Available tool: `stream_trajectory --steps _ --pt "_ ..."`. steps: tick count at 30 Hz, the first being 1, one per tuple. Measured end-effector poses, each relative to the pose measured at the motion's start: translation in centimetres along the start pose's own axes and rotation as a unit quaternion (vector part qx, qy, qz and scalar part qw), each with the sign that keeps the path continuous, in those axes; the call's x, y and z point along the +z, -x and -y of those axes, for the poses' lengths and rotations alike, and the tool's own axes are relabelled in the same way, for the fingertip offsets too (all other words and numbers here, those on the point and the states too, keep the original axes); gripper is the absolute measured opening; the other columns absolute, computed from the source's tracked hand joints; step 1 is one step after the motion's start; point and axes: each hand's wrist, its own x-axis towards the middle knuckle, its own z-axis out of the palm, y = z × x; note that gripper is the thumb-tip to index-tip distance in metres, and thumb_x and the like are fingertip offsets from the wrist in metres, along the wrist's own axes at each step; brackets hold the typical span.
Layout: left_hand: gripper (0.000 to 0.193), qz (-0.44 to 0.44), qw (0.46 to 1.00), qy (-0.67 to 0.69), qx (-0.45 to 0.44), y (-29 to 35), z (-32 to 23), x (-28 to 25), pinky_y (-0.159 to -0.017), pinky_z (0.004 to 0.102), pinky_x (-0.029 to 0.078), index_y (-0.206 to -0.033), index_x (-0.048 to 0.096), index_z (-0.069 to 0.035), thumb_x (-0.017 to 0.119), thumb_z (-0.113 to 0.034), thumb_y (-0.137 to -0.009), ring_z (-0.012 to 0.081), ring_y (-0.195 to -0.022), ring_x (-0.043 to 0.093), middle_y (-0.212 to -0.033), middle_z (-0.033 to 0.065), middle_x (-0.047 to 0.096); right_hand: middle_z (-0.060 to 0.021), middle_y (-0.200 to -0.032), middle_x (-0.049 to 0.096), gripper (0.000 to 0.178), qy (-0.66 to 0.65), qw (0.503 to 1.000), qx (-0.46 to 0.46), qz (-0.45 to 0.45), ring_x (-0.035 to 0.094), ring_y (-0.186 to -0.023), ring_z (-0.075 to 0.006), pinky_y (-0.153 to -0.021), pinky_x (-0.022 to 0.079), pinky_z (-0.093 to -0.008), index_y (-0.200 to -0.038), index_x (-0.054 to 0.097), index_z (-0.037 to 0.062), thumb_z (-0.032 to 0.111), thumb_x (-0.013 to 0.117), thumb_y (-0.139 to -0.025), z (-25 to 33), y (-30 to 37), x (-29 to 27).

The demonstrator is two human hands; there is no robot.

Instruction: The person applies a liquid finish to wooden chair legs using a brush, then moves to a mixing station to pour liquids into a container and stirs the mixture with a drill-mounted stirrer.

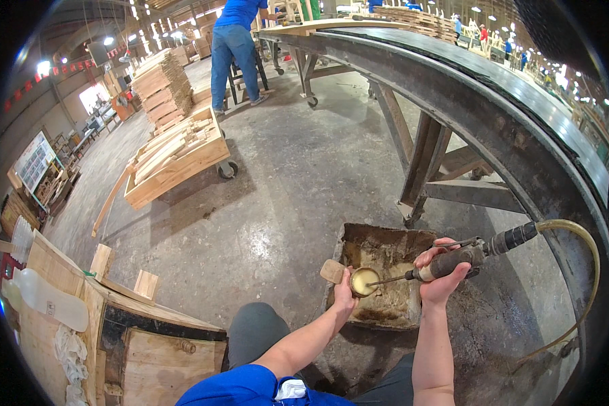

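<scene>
My left hand (344, 291) is wrapped round a small round cup (365, 281) of pale yellow, creamy liquid. A flat wooden piece with rounded corners (332, 271) sticks out beside those fingers; whether it is held or joined to the cup I cannot tell. In my right hand (442, 281) is an air drill (453, 260), pointing left. Its thin rod (391, 279) reaches into the cup, tip hidden in the liquid. Below both hands stands a dirty rectangular tub (423, 238), its inside crusted with brown and yellowish residue.
A hose (597, 271) loops from the drill down the right side. A long steel-framed table (467, 115) curves along the right. At left stand a wooden cabinet (166, 358) with a plastic bottle (53, 299), and a wheeled crate (176, 183) of wood strips. Beyond, a person (235, 54) stands.
</scene>
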Motion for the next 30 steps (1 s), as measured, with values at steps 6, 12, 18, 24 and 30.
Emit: stream_trajectory --steps 6,12,18,24,30 --pt "0.038 -0.003 1.000 0.017 -0.008 0.1 0.2 0.3 -0.086 0.0440 0.048 -0.119 0.046 -0.007 0.049 -0.034 -0.092 0.0248 -0.104 0.055 -0.116 0.0083 0.054 -0.0024 -0.062 0.048 0.079 -0.003 1.000 0.001 0.004 0.050 -0.056 -0.0145 -0.054 0.041 -0.0302 -0.097 0.051 0.0067 0.079 0.048 -0.066 -0.1 -0.1 -0.5" --pt "0.038 -0.002 1.000 0.000 -0.006 0.5 0.0 0.4 -0.083 0.0422 0.050 -0.119 0.047 -0.008 0.049 -0.035 -0.091 0.0236 -0.101 0.057 -0.114 0.0076 0.055 -0.0023 -0.063 0.048 0.079 -0.005 1.000 0.001 0.011 0.049 -0.055 -0.0145 -0.054 0.040 -0.0303 -0.098 0.051 0.0066 0.079 0.049 -0.066 -0.2 -0.1 -0.5" --pt "0.036 -0.014 1.000 0.001 -0.010 1.1 0.1 1.1 -0.080 0.0403 0.052 -0.118 0.048 -0.005 0.049 -0.030 -0.092 0.0231 -0.095 0.059 -0.107 0.0087 0.057 -0.0026 -0.062 0.047 0.080 0.006 1.000 0.002 0.002 0.048 -0.055 -0.0144 -0.054 0.040 -0.0303 -0.097 0.050 0.0060 0.079 0.048 -0.066 -0.2 -0.1 -0.6" --pt "0.037 -0.003 1.000 0.006 -0.008 0.7 0.1 0.2 -0.081 0.0414 0.051 -0.118 0.048 -0.007 0.049 -0.033 -0.092 0.0237 -0.097 0.058 -0.108 0.0086 0.057 -0.0028 -0.061 0.047 0.080 0.006 1.000 0.000 0.011 0.048 -0.055 -0.0145 -0.054 0.040 -0.0300 -0.097 0.050 0.0054 0.079 0.049 -0.066 -0.1 0.1 0.0" --pt "0.040 0.010 0.999 -0.003 -0.051 0.7 0.6 1.1 -0.084 0.0410 0.050 -0.120 0.048 -0.005 0.051 -0.033 -0.091 0.0242 -0.101 0.056 -0.116 0.0090 0.053 -0.0024 -0.067 0.048 0.079 -0.026 0.999 0.008 0.022 0.051 -0.059 -0.0148 -0.055 0.042 -0.0309 -0.098 0.051 0.0059 0.078 0.052 -0.065 -0.1 -0.2 -1.6"
